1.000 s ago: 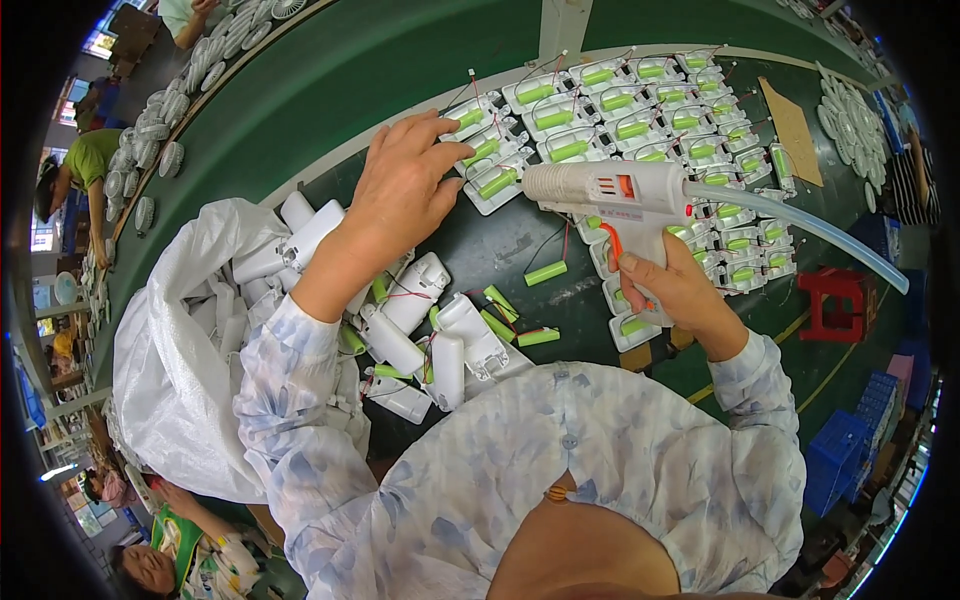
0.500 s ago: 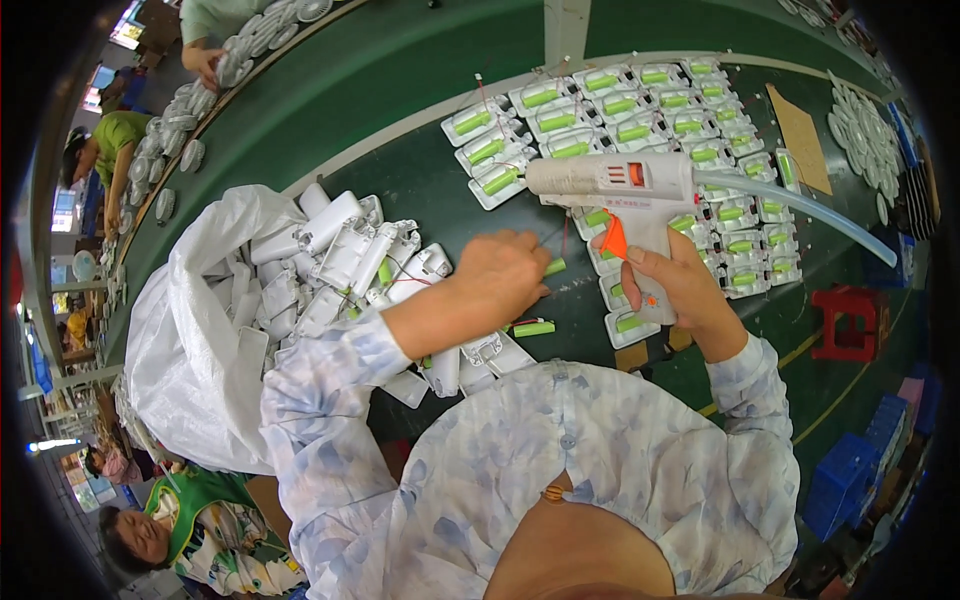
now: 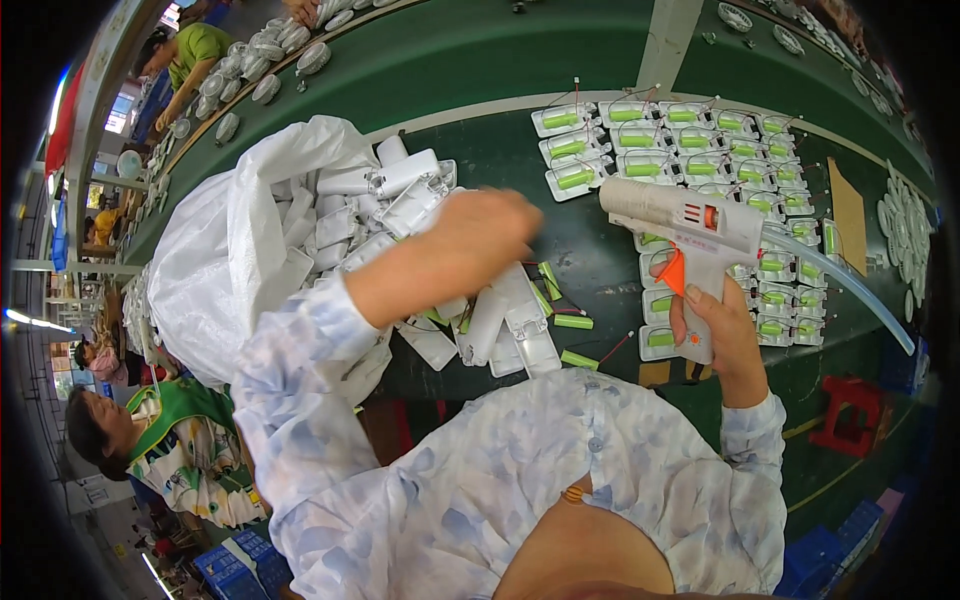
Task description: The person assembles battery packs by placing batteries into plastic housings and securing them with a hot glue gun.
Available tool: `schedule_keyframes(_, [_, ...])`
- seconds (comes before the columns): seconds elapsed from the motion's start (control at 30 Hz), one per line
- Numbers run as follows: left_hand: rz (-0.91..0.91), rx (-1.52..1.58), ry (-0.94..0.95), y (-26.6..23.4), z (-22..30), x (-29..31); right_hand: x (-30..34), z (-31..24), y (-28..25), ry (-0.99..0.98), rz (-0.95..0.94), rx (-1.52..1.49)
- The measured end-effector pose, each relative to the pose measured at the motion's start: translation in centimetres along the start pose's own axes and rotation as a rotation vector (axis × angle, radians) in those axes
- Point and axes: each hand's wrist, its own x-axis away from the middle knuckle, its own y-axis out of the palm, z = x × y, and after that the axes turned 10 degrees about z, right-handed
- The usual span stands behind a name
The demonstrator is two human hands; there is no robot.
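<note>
My right hand [image 3: 732, 335] is wrapped round the handle of a white hot glue gun [image 3: 690, 222], a finger near its orange trigger. Its nozzle end points left, and a clear bluish glue stick curves out of its back. My left hand [image 3: 480, 240], smeared by motion, is over the heap of white plastic housings [image 3: 410, 205]; its fingers cannot be made out. Just right of the heap lie loose green battery cells [image 3: 573, 321] with thin wires. Beyond and below the gun, rows of white housings with green cells [image 3: 645, 137] cover the table.
A white woven sack [image 3: 215, 280] spills housings at the left. A brown board [image 3: 847, 215] and a pile of white round parts [image 3: 900, 240] lie at the right. A red stool [image 3: 850, 415] stands on the floor. Another person [image 3: 160, 440] sits at lower left; others work beyond the green belt.
My left hand has moved from beside the loose cells leftward to the heap of housings. My right hand still grips the glue gun. The whole view has shifted.
</note>
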Motion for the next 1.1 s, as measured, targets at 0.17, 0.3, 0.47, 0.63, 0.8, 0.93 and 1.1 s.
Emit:
schedule_keyframes(0.17, [0.002, -0.23, -0.378, 0.6, -5.4, 2.1, 0.4, -0.2, 0.7, -0.06, 0.006, -0.026])
schedule_keyframes(0.3, [0.046, -0.126, -0.356, 1.0, -7.5, 3.0, 0.4, 0.1, 0.4, -0.044, -0.008, -0.057])
schedule_keyframes(0.47, [0.153, -0.102, -0.329, 2.1, -10.1, 4.0, 0.8, 0.3, 0.7, -0.055, 0.035, -0.116])
schedule_keyframes(0.63, [0.074, -0.194, -0.386, 1.4, -8.7, 3.6, 0.8, 0.5, 0.7, -0.041, 0.042, -0.111])
schedule_keyframes(0.8, [0.126, -0.277, -0.398, 1.6, -8.7, 3.7, 0.8, 0.5, 0.4, -0.033, 0.047, -0.102])
schedule_keyframes(0.93, [0.281, -0.319, -0.408, -0.5, -7.9, 3.8, 0.8, 0.3, 0.7, -0.038, 0.085, -0.111])
schedule_keyframes(1.1, [0.335, -0.21, -0.251, -2.1, -6.3, 2.2, 0.7, 0.6, -0.2, -0.033, 0.061, -0.127])
